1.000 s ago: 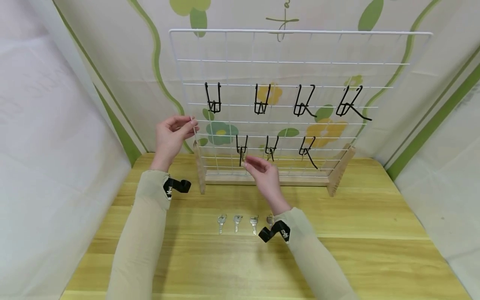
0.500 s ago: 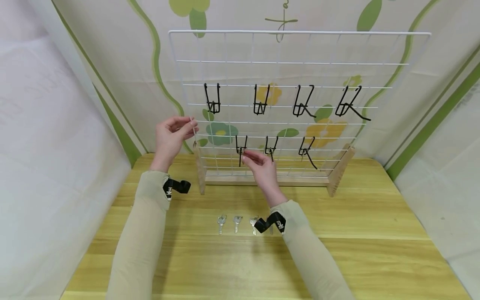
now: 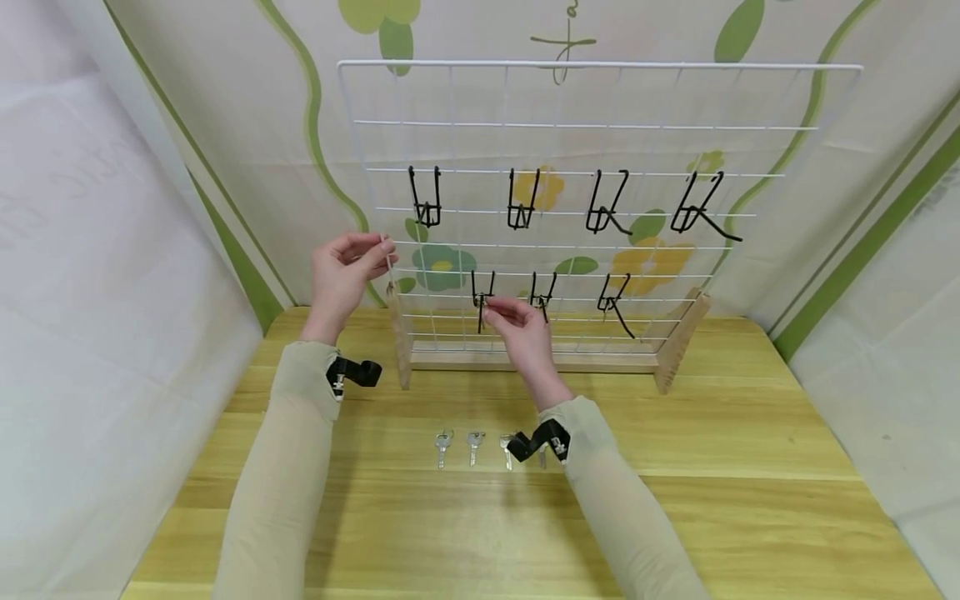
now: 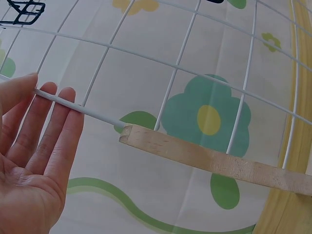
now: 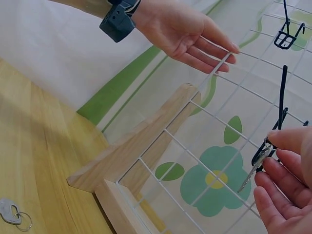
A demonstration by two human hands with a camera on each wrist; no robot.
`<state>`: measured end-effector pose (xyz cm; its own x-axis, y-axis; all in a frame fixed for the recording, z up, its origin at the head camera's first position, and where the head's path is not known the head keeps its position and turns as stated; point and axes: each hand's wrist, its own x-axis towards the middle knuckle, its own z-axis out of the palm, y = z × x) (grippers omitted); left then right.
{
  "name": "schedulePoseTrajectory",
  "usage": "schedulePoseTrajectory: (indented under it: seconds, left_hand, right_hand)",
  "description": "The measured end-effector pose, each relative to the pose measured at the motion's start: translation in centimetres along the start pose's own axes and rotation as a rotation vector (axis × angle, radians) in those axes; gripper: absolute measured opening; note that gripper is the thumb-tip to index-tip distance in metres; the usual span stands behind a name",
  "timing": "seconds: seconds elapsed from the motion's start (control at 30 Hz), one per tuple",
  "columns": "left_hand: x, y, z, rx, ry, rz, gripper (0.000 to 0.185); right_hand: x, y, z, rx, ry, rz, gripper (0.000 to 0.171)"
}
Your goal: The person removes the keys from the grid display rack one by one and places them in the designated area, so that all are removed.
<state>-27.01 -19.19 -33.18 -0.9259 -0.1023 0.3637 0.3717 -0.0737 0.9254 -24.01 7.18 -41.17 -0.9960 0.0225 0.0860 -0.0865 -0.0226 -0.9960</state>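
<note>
My left hand [image 3: 341, 275] pinches the left edge wire of a white wire grid [image 4: 102, 117], just above its wooden stand. My right hand [image 3: 522, 337] is at the lower left black hook [image 3: 480, 312], pinching a small silver key [image 5: 253, 170] with a ring. In the right wrist view the key hangs slanting downward from the thumb and fingers, overlapping the base of the hook, whose prong [image 5: 282, 92] sticks out beyond the hand. My fingers hide part of the ring.
Several black hooks [image 3: 521, 200] sit in two rows on the grid. The stand's wooden feet [image 3: 678, 342] rest on the wooden table [image 3: 420, 533]. Several silver keys [image 3: 443, 448] with rings lie in a row before it, partly under my right wrist. A flowered cloth [image 3: 240, 125] hangs behind.
My right hand has risen slightly and shifted a little left with the key, closer to the lower left hook's base. The left hand has stayed on the grid edge.
</note>
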Motion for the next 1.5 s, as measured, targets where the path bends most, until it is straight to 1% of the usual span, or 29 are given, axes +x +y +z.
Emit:
schedulePoseTrajectory:
  seconds: [0.37,0.47,0.7,0.93,1.07,1.27,1.4,1.5]
  left_hand:
    - [0.1,-0.2,-0.1,0.001,-0.004,0.005,0.015]
    - [0.1,-0.2,-0.1,0.002,-0.002,0.006,0.015]
    - [0.1,-0.2,-0.1,-0.027,-0.003,-0.004,0.013]
    - [0.2,-0.3,-0.1,-0.005,-0.01,0.014,0.014]
    - [0.1,-0.2,-0.1,-0.007,-0.007,0.015,0.013]
    - [0.1,-0.3,0.0,0.005,-0.007,0.014,0.014]
    - [0.1,-0.2,0.0,-0.014,-0.003,0.001,0.013]
    - [0.1,-0.2,0.0,-0.009,-0.003,0.0,0.014]
  right_hand:
    - [0.1,-0.1,0.5,0.051,0.004,-0.002,0.018]
    - [0.2,-0.1,0.5,0.042,0.002,-0.001,0.018]
    - [0.4,-0.1,0.8,0.036,0.01,-0.008,0.018]
    - [0.4,0.1,0.9,-0.004,0.048,-0.031,0.016]
    - [0.2,0.1,0.8,-0.005,0.06,-0.043,0.017]
    - [-0.2,0.0,0.7,0.038,0.058,-0.072,0.016]
    - [-0.5,0.0,0.7,0.085,0.053,-0.097,0.015]
    - [-0.9,0.0,0.6,0.107,0.049,-0.108,0.015]
